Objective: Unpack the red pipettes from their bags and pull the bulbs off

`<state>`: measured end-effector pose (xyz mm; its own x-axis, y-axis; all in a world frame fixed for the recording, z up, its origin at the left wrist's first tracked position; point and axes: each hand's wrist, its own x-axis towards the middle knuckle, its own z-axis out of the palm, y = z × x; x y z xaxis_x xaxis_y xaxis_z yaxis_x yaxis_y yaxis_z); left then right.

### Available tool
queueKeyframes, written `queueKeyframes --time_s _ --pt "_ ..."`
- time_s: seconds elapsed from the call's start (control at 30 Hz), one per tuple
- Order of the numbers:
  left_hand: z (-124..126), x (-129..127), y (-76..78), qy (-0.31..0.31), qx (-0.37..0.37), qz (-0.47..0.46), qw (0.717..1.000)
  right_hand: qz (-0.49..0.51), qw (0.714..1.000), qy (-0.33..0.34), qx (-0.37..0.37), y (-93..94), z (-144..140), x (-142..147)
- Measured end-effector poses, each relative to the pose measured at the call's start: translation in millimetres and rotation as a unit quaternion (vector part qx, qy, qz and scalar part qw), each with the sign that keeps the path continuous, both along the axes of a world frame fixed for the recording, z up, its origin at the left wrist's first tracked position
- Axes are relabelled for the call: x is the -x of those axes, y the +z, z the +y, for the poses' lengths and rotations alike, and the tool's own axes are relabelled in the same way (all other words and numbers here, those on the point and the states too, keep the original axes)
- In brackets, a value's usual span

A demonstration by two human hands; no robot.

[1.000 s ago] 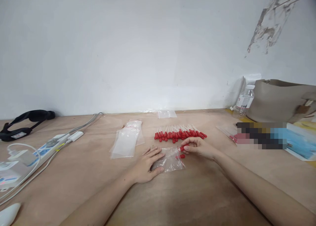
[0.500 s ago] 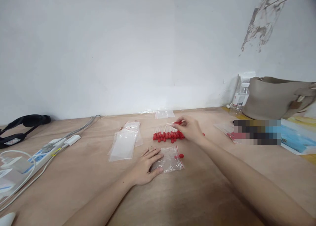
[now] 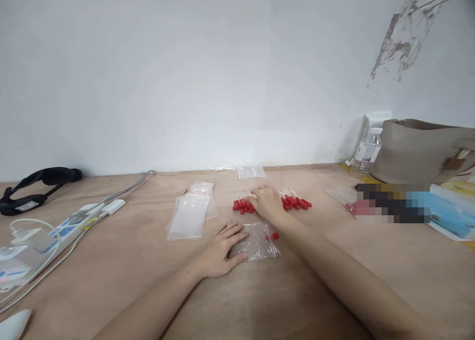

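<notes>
My left hand point(image 3: 224, 251) lies flat with fingers spread, pressing on a clear zip bag point(image 3: 256, 246) on the table. At that bag's right edge is a single red-tipped stick point(image 3: 272, 236). Behind the bag runs a row of white sticks with red bulb-like tips point(image 3: 297, 201), their tips toward me. My right hand point(image 3: 267, 204) is over the middle of this row, palm down, its thumb and forefinger apart. It covers part of the row, and I cannot see beneath the palm.
Flat clear bags point(image 3: 187, 218) are stacked left of the row, and another bag point(image 3: 251, 172) lies by the wall. A power strip point(image 3: 63, 233) with cables and a black strap-like object point(image 3: 40, 189) are at left. A bottle point(image 3: 368, 152) and a grey handbag point(image 3: 419, 149) stand at right.
My right hand has moved left and down from above the row onto its middle, uncovering red tips on the right. The red-tipped stick pinched in it earlier no longer shows there. My left hand stays put.
</notes>
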<state>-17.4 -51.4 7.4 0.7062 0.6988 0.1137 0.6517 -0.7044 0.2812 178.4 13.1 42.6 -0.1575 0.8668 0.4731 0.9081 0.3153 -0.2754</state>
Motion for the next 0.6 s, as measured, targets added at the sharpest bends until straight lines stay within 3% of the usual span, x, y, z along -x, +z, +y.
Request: queueKeyframes --time_s 0.17,0.27,0.47,0.53,0.6 --pt "0 1 -0.5 -0.002 -0.001 -0.002 1.000 -0.043 0.993 -0.100 0.038 7.3 -9 -37" --pt "0 1 -0.9 -0.002 -0.001 -0.007 1.000 -0.032 0.990 -0.112 0.079 5.7 -11 -55" --pt "0 2 -1.1 -0.009 -0.001 -0.020 1.000 -0.018 0.984 -0.165 0.067 4.9 -9 -75" --pt "0 2 -0.8 -0.007 -0.001 -0.016 1.000 -0.013 0.985 -0.163 0.058 4.5 -14 -79" --pt "0 2 -0.5 -0.004 -0.001 -0.012 1.000 0.009 0.994 -0.097 0.053 1.5 -23 -81"
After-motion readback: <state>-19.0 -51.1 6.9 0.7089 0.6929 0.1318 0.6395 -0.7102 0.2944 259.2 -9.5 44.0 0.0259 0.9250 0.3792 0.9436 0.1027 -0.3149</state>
